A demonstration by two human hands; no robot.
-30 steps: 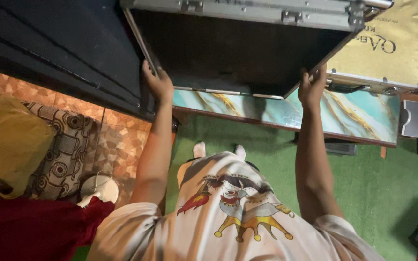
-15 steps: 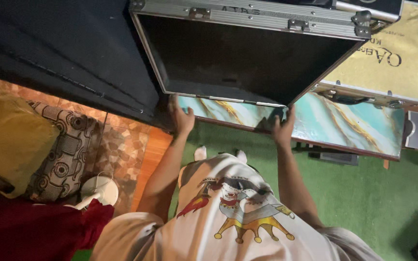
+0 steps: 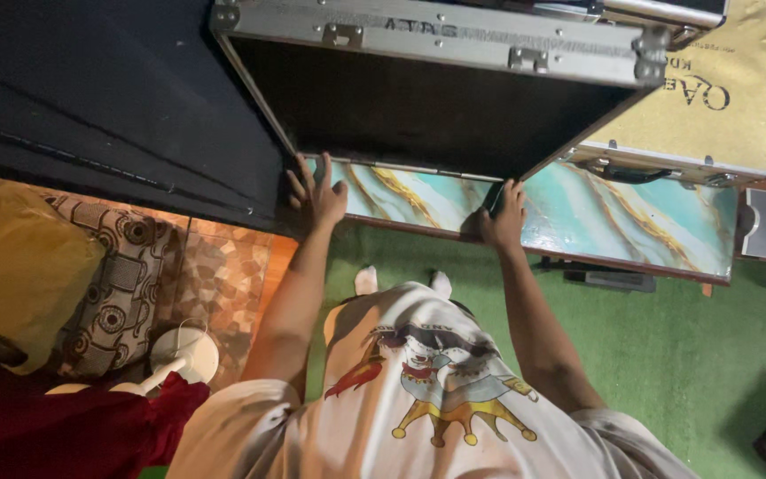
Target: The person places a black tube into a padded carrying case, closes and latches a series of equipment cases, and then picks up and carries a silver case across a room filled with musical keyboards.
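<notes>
Both hands are lower now than a second ago, when they were gripping the edges of the open lid up high. Now they are pressing on the front of the marble-patterned table [image 3: 578, 217], right under the big black flight case [image 3: 418, 106].

The left hand [image 3: 316, 197] is lying flat with its fingers spread wide, by the case's bottom left corner. It is holding nothing. The right hand [image 3: 503, 217] is resting on the table edge with its fingers bent a little, near the case's bottom front edge. I cannot tell if it is gripping anything.

The case is sitting straight ahead of the hands and just above them, its long side running left to right. Both hands are about as near to it. A gold case [image 3: 711, 98] is lying to the right. Green carpet [image 3: 684, 355] is covering the floor.
</notes>
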